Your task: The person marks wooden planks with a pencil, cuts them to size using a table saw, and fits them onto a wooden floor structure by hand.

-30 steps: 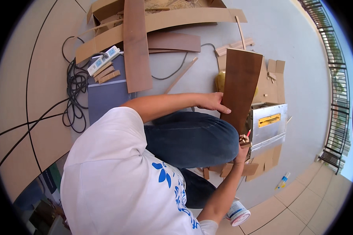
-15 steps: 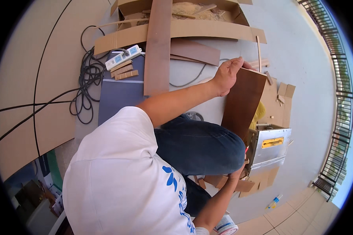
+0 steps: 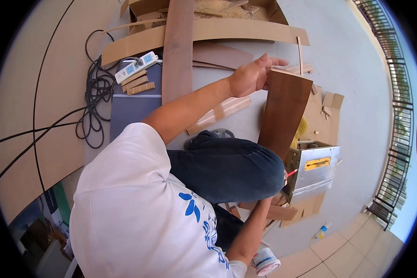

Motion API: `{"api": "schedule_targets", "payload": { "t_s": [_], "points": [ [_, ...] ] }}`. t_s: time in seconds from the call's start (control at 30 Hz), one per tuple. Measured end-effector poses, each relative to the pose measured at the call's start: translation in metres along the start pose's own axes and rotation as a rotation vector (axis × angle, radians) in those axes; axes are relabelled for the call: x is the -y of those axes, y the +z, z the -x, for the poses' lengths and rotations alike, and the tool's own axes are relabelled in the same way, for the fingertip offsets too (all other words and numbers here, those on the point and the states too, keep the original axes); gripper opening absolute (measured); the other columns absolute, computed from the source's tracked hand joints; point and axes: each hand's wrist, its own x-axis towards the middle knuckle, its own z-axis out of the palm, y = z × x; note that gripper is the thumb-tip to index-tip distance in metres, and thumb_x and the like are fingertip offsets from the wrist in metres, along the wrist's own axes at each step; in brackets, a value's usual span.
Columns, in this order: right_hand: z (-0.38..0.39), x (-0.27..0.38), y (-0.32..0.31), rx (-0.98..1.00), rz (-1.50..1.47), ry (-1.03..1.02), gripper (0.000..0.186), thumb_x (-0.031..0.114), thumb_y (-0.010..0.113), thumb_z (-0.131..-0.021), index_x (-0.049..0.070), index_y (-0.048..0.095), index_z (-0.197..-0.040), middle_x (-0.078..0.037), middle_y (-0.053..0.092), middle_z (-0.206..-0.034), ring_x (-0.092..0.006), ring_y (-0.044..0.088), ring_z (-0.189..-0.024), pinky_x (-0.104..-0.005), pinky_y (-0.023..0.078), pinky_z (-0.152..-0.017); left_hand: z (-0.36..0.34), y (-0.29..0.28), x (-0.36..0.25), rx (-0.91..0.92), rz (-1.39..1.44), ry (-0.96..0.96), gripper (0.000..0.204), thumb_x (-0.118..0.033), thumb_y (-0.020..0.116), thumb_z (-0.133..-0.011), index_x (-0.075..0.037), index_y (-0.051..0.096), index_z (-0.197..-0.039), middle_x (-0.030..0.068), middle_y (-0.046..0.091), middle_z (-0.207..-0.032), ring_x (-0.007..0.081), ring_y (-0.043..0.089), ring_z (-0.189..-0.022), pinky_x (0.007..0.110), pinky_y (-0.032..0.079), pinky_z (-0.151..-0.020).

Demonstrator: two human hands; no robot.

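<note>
- Find the dark brown board [image 3: 287,109] just left of the silver metal box [image 3: 319,169], running from behind the raised knee [image 3: 245,171] toward the far side, near end hidden.
- See the left hand [image 3: 255,76] at the board's far left corner, fingers loosely spread rather than clenched, one reaching past the far edge; cannot tell how firmly pressed.
- Spot the right hand [image 3: 286,176] well apart from the left, mostly covered by the knee; cannot tell whether clamped on the board, on the red pencil [image 3: 292,173], or on both.
- To steady the board well, probably best to press evenly at the far corner and brace the hidden near end, so as to prevent twisting.
- Lean aside for a clear look around the knee before shifting anything there; mind the pencil, pointing right toward the metal box.
- Swing the board gently, if at all, given the yellow bundle [image 3: 302,127] and the metal box so near on the right.
- Watch also for the loose brown offcut [image 3: 281,213] on the near side, likely easy to knock.
</note>
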Motion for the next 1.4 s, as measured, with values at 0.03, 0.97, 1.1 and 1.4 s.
{"api": "schedule_targets", "payload": {
  "t_s": [0.03,0.97,1.1,1.4],
  "points": [
    [-0.004,-0.001,-0.003,-0.010,-0.479,0.153,0.029,0.008,0.068,-0.093,0.003,0.057,-0.120,-0.005,0.065,-0.108,-0.0187,0.064,-0.094,-0.0328,0.053,-0.088,0.001,0.001,0.001,0.012,0.007,-0.006,0.063,-0.051,0.035,-0.112,-0.004,0.043,-0.152,0.0064,0.065,-0.130,0.0143,0.062,-0.117,0.034,0.049,-0.103],
    [0.023,0.170,-0.223,0.117,-0.146,0.477,0.044,0.010,0.068,-0.093,0.000,0.051,-0.132,-0.008,0.063,-0.114,-0.0152,0.060,-0.101,-0.0314,0.049,-0.090,-0.005,0.081,-0.010,0.003,0.052,-0.167,0.049,-0.042,0.045,-0.111,-0.005,0.059,-0.140,0.0090,0.069,-0.127,0.0224,0.067,-0.114,0.042,0.055,-0.099],
    [0.064,0.169,-0.210,0.110,-0.329,0.560,0.040,0.014,0.066,-0.091,0.002,0.054,-0.128,-0.004,0.061,-0.106,-0.0148,0.058,-0.098,-0.0304,0.046,-0.086,0.004,0.084,-0.002,0.043,-0.118,-0.056,0.038,-0.032,0.054,-0.108,-0.005,0.066,-0.133,0.0095,0.069,-0.128,0.0210,0.069,-0.113,0.037,0.058,-0.096],
    [0.130,0.148,-0.187,0.070,-0.317,0.591,0.047,0.023,0.064,-0.094,-0.002,0.054,-0.133,-0.012,0.061,-0.121,-0.0194,0.060,-0.104,-0.0328,0.050,-0.088,0.019,0.080,-0.010,0.067,-0.493,0.068,0.015,-0.005,0.076,-0.094,-0.001,0.077,-0.108,0.0058,0.077,-0.101,0.0109,0.070,-0.096,0.025,0.056,-0.088]
  ]
}}
